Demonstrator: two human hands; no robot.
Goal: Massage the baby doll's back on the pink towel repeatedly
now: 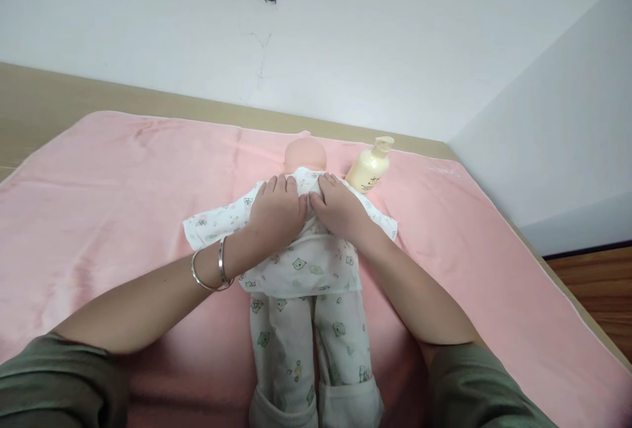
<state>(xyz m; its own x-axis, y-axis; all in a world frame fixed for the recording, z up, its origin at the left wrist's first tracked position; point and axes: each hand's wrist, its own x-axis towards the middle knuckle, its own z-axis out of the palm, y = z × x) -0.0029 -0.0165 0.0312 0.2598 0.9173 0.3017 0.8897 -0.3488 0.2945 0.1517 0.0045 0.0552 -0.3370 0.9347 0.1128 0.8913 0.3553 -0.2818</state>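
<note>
I have a baby doll (pixel 306 270) lying lengthwise on the pink towel (pixel 99 204) that covers the desk, its bare head (pixel 305 153) pointing away from me and its legs toward me. It wears a white printed top and matching trousers.

My left hand (pixel 276 212) and right hand (pixel 340 207) both rest palm-down on the doll's upper chest, side by side and touching at the thumbs, just below the neckline. The fingers lie flat and spread over the cloth; neither hand is closed around anything. Two silver bangles (pixel 212 270) sit on my left wrist.

I judge the doll light, with a firm head and a softer body, so it should lift easily from under the torso or shoulders. The garment is thin, limp cotton that will wrinkle and slide over the body; the hem or the sleeve (pixel 212 225) edges look like the best places to pinch it.

A cream pump bottle of lotion (pixel 369 168) lies tilted just beside the doll's head, near my right hand.
</note>
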